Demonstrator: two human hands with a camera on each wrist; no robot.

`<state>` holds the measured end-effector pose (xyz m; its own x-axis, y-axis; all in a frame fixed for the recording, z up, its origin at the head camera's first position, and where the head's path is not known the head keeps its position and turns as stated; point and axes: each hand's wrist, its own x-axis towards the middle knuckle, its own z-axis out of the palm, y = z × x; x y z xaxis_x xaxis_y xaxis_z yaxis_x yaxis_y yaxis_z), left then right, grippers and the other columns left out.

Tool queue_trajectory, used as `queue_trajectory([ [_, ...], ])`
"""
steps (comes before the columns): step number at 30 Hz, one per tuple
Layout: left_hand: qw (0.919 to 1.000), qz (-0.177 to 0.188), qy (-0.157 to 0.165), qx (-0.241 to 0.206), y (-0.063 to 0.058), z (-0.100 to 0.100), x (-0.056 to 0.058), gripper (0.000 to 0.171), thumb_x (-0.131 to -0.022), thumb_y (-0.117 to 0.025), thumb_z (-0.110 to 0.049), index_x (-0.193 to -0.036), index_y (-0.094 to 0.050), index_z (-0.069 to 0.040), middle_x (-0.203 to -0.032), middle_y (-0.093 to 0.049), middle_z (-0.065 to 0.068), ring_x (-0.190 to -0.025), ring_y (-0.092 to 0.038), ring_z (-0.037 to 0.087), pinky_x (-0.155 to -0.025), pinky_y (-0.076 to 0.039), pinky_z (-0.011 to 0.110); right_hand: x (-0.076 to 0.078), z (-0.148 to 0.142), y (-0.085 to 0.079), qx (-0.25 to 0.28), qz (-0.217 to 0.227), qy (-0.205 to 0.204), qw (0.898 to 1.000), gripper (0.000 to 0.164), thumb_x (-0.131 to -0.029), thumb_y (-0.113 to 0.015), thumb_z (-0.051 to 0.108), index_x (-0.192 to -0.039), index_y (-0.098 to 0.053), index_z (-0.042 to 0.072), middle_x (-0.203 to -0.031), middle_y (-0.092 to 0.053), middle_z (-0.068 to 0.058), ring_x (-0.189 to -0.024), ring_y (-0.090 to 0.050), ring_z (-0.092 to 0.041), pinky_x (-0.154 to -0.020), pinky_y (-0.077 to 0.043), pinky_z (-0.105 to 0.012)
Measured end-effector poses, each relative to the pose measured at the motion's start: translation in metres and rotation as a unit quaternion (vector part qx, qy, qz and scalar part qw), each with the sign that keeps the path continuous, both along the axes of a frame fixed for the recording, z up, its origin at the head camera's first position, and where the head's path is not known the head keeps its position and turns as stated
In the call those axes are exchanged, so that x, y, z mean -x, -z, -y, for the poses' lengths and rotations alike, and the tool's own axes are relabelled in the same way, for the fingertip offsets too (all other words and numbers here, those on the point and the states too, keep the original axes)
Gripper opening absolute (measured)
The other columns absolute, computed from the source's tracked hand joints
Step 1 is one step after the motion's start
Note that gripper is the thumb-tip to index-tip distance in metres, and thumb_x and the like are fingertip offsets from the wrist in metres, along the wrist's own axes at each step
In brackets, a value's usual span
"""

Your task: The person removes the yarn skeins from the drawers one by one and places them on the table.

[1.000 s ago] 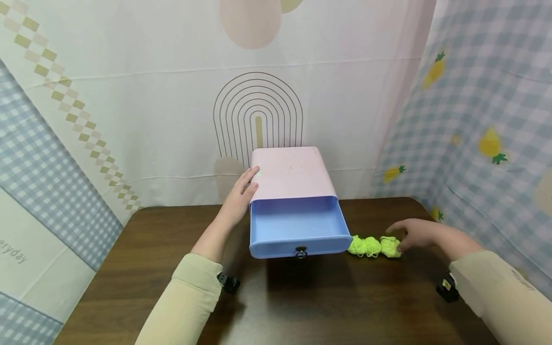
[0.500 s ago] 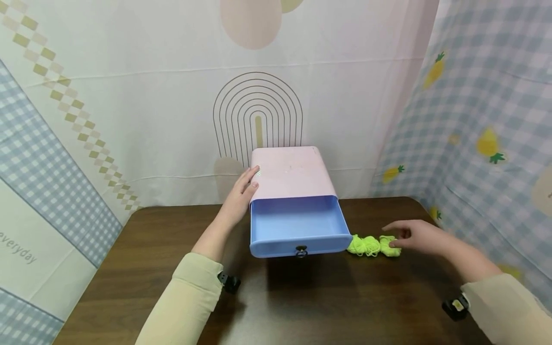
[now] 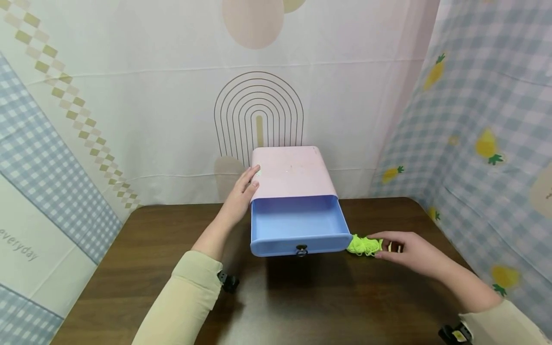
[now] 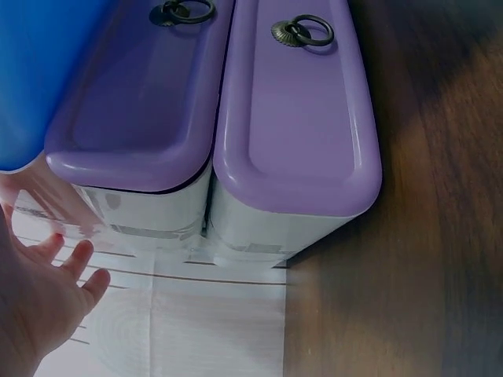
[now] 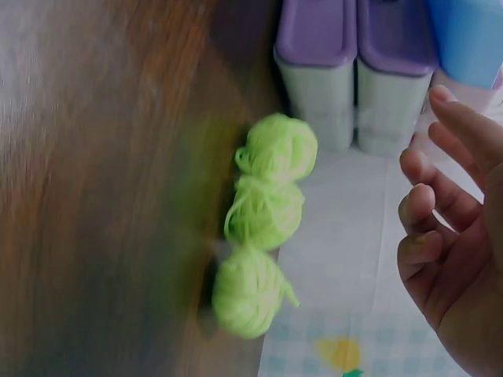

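A small drawer cabinet point(image 3: 293, 171) with a pink top stands on the table, its blue top drawer point(image 3: 276, 248) pulled out with nothing inside. My left hand point(image 3: 237, 199) rests against the cabinet's upper left side, fingertips at the top edge. Right of the drawer lie three balls of bright green yarn point(image 3: 361, 245) in a row, all visible in the right wrist view as yarn balls point(image 5: 263, 214). Over the right end of that row is my right hand point(image 3: 411, 250), fingers loosely bent and holding nothing; it partly hides the yarn in the head view.
Below the blue drawer, two purple drawers point(image 4: 299, 110) with ring pulls are closed. The brown wooden table point(image 3: 310, 306) ends at a white patterned cloth point(image 3: 172, 120) behind and a checked cloth point(image 3: 487, 105) on the right.
My right hand has shifted left and slightly toward me over the yarn, now covering its rightmost ball in the head view. My left hand and the drawer have stayed put.
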<state>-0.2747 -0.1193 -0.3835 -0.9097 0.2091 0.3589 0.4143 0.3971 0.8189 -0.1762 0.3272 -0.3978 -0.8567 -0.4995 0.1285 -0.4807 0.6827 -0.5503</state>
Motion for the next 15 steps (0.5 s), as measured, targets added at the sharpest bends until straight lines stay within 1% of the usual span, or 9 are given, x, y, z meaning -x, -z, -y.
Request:
queue_trajectory([
  [3, 1.0000, 0.000, -0.003, -0.003, 0.000, 0.000, 0.000, 0.055, -0.103, -0.039, -0.045, -0.155, -0.036, -0.029, -0.164, -0.018, 0.008, -0.150, -0.017, 0.031, -0.114, -0.016, 0.063, -0.006, 0.007, 0.000, 0.023, -0.022, -0.009, 0.999, 0.033, -0.089, -0.074, 0.025, -0.122, -0.069, 0.021, -0.080, -0.061, 0.014, -0.066, -0.053, -0.006, -0.055, -0.046, -0.025],
  [7, 1.0000, 0.000, -0.002, -0.006, 0.001, -0.001, 0.001, 0.055, -0.102, -0.040, -0.045, -0.154, -0.037, -0.028, -0.164, -0.018, 0.009, -0.149, -0.017, 0.031, -0.114, -0.017, 0.063, -0.014, 0.016, -0.004, 0.052, -0.024, -0.020, 0.998, 0.032, -0.089, -0.075, 0.021, -0.120, -0.069, 0.023, -0.080, -0.061, 0.014, -0.063, -0.052, -0.007, -0.054, -0.045, -0.025],
  [15, 0.9999, -0.004, -0.002, -0.010, 0.001, -0.001, 0.000, 0.055, -0.102, -0.041, -0.044, -0.154, -0.038, -0.026, -0.163, -0.018, 0.012, -0.149, -0.018, 0.032, -0.114, -0.017, 0.063, -0.024, 0.033, -0.007, 0.092, -0.049, -0.066, 0.992, 0.034, -0.086, -0.077, 0.013, -0.118, -0.070, 0.024, -0.078, -0.060, 0.015, -0.062, -0.050, -0.004, -0.053, -0.045, -0.023],
])
